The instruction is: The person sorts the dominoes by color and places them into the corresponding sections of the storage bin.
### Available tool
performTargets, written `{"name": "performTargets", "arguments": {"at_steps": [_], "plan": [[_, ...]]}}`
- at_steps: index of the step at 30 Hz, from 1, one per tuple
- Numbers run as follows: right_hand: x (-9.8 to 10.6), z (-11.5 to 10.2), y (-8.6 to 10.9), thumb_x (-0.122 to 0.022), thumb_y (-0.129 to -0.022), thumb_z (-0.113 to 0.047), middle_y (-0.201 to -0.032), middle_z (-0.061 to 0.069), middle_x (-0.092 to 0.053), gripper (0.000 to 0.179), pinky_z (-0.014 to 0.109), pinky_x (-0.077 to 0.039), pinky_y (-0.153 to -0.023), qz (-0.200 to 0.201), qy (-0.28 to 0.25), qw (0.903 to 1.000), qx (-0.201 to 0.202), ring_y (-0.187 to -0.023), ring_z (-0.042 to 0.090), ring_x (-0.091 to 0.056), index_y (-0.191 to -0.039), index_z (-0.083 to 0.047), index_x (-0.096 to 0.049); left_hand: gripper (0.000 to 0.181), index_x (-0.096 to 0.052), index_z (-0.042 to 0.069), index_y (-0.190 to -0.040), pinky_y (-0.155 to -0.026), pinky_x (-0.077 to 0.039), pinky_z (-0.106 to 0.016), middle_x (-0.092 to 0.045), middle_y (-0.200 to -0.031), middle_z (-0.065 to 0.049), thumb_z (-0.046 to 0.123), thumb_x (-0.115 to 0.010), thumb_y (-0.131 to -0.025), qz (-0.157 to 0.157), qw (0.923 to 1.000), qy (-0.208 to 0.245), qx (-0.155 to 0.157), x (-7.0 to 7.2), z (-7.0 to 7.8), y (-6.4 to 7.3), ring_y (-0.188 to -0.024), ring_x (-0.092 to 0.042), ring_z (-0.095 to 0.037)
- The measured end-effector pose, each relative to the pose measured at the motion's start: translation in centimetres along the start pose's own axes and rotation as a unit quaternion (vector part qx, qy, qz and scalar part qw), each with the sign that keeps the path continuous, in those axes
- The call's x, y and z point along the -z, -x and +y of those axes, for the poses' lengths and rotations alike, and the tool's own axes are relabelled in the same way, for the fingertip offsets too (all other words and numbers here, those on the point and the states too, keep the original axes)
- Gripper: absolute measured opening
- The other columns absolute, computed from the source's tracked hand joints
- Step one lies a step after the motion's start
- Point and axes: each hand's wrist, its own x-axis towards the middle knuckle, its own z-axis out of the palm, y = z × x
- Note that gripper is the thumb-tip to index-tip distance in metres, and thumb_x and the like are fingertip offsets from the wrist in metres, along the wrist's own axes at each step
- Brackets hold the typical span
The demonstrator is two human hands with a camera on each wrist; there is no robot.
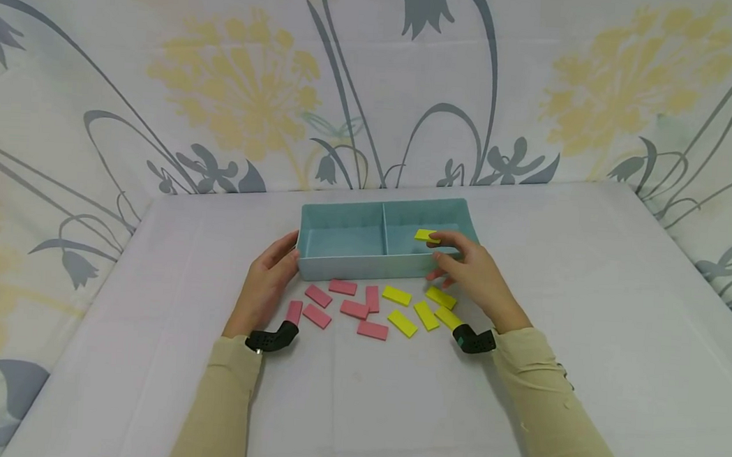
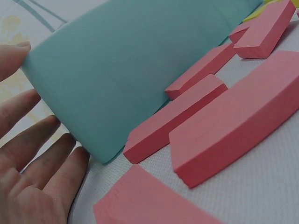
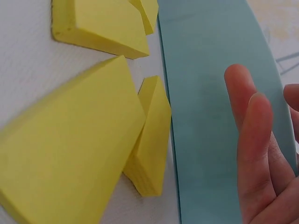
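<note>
A light blue box (image 1: 364, 266) with one divider (image 1: 384, 229) stands on the white-covered table. At its left end, my left hand (image 1: 266, 278) touches the side wall, fingers extended; the left wrist view shows the fingertips (image 2: 80, 153) along the box's edge. My right hand (image 1: 473, 273) reaches over the front rim and holds a yellow block (image 1: 426, 236) at its fingertips, over the right compartment. In the right wrist view, two fingers (image 3: 254, 140) stay in front of the box's wall (image 3: 205, 140); the held block is hidden there.
Several pink blocks (image 1: 355, 309) lie in front of the box's left half, some close together. Several yellow blocks (image 1: 402, 323) lie in front of its right half. A patterned cloth (image 1: 375, 82) hangs behind the white tabletop (image 1: 355, 409).
</note>
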Motion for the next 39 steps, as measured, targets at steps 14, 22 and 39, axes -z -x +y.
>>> {"name": "performTargets", "arguments": {"at_steps": [14, 22, 39], "plan": [[0.0, 0.0, 0.0, -0.049, -0.091, -0.012, -0.129, 0.013, -0.044, 0.042, 0.037, -0.051, -0.064, 0.005, 0.010, 0.9999, -0.003, -0.081, 0.035, -0.061, -0.131, -0.005, -0.040, 0.050, -0.035, 0.010, -0.137, -0.098, -0.034, -0.031, -0.031, -0.142, -0.007, 0.027, -0.050, -0.092, -0.006, 0.9998, 0.019, -0.007, -0.5, 1.1, 0.6, -0.127, -0.032, -0.024], [0.0, -0.3, 0.1, -0.048, -0.092, -0.014, -0.129, 0.012, -0.045, 0.039, 0.040, -0.051, -0.066, 0.003, 0.036, 0.9993, -0.009, -0.081, 0.033, -0.062, -0.129, -0.004, -0.042, 0.050, -0.034, 0.009, -0.137, -0.099, -0.032, -0.032, -0.030, -0.142, -0.008, 0.024, -0.049, -0.092, -0.008, 0.9997, 0.023, -0.007, -0.6, 1.4, 0.6, -0.128, -0.031, -0.023], [0.2, 1.0, -0.4, -0.050, -0.092, -0.019, -0.122, 0.014, -0.051, 0.035, 0.041, -0.051, -0.069, -0.018, 0.042, 0.9989, -0.007, -0.079, 0.029, -0.063, -0.126, -0.011, -0.048, 0.050, -0.036, 0.011, -0.137, -0.099, -0.032, -0.033, -0.031, -0.141, -0.008, 0.024, -0.051, -0.092, -0.005, 0.9992, 0.039, -0.002, -0.4, 1.0, 0.5, -0.127, -0.031, -0.023]]}}
